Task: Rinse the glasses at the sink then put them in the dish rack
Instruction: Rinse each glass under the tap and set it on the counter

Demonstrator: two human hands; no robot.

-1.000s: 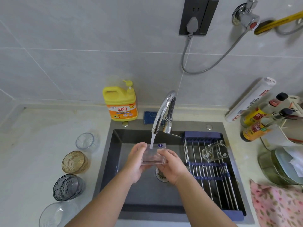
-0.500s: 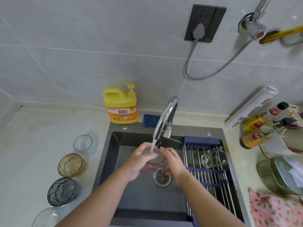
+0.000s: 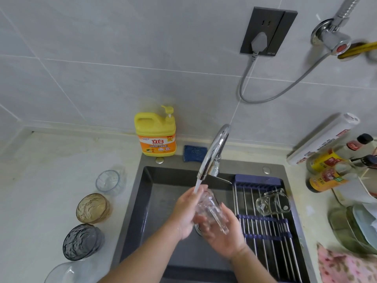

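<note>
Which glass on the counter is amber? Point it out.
The amber glass, second from the back in the row left of the sink; its neighbours are clear or smoky grey.

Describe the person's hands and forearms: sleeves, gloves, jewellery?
Both forearms are bare up to the frame edge, no sleeves in view. The left hand and right hand wear no gloves; no rings, watch or bracelet show. Both look wet.

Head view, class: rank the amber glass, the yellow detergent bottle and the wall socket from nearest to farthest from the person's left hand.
1. Amber glass: on the counter, left of the left hand.
2. Yellow detergent bottle: behind the sink, against the wall.
3. Wall socket: high on the tiles, upper right.
</note>
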